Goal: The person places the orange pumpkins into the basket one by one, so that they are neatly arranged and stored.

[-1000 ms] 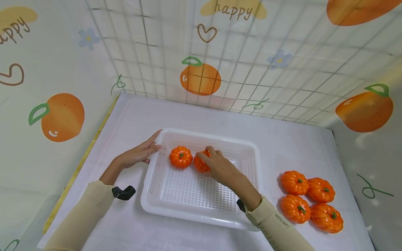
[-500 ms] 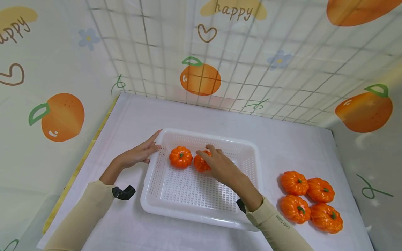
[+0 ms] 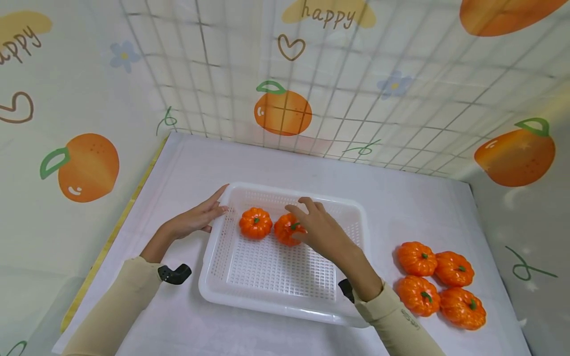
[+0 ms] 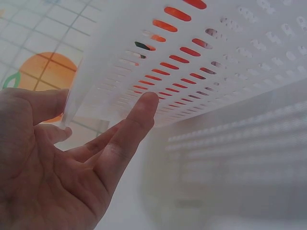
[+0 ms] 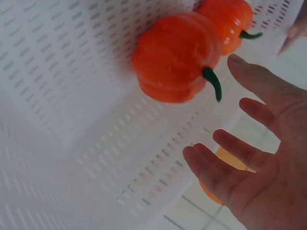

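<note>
A white perforated plastic basket (image 3: 280,316) holds two small orange pumpkins with green stems. One pumpkin (image 3: 256,223) sits towards the left end. Beside it lies the second pumpkin (image 3: 287,230), partly covered in the head view by my right hand (image 3: 322,230). In the right wrist view the fingers of that hand are spread, with a gap between them and the nearer pumpkin (image 5: 175,60). My left hand (image 3: 196,218) rests against the basket's left end, near the far corner. Its fairly straight fingers touch the outer wall in the left wrist view, where orange shows through the slots.
Several more orange pumpkins (image 3: 418,295) stand in a cluster on the white table (image 3: 285,163), right of the basket. A patterned cloth with a grid (image 3: 329,89) hangs behind the table, and further cloth walls enclose both sides.
My right hand has let go of the second pumpkin and moved slightly up and to the right, uncovering more of it. The left hand and the basket stay in place.
</note>
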Demonstrator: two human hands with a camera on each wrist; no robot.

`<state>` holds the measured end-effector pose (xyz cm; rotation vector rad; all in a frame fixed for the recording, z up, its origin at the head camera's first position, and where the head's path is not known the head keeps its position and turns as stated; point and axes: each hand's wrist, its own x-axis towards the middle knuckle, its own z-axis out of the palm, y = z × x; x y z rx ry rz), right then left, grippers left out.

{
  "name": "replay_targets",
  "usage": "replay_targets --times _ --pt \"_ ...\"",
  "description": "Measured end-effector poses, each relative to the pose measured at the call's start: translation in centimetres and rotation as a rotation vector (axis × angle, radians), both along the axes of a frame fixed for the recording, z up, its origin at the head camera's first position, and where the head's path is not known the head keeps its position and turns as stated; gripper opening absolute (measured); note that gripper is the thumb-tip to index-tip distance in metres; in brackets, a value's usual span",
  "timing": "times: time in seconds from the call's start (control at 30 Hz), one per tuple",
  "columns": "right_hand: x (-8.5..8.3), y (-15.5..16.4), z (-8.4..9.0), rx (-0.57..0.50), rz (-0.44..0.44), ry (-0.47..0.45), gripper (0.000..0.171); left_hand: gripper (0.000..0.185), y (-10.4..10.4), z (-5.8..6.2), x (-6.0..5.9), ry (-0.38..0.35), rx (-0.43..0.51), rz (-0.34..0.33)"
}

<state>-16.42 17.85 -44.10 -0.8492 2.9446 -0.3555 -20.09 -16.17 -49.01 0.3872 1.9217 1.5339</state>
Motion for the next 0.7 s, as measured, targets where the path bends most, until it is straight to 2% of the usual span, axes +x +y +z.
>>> replay_targets --times 0.3,0.5,0.7 --pt "0.1 1.5 1.6 -0.019 -0.056 0.012 0.071 0.07 -0.1 -0.2 -0.1 -0.005 -0.006 0.006" --pt "0.0 2.6 3.1 -0.031 -0.134 0.003 0.071 0.069 -0.2 -0.4 -0.1 0.001 0.008 0.001" --pt "0.3 4.5 3.7 -0.015 -0.216 0.037 0.07 0.07 -0.1 -0.2 -0.1 -0.001 0.008 0.0"
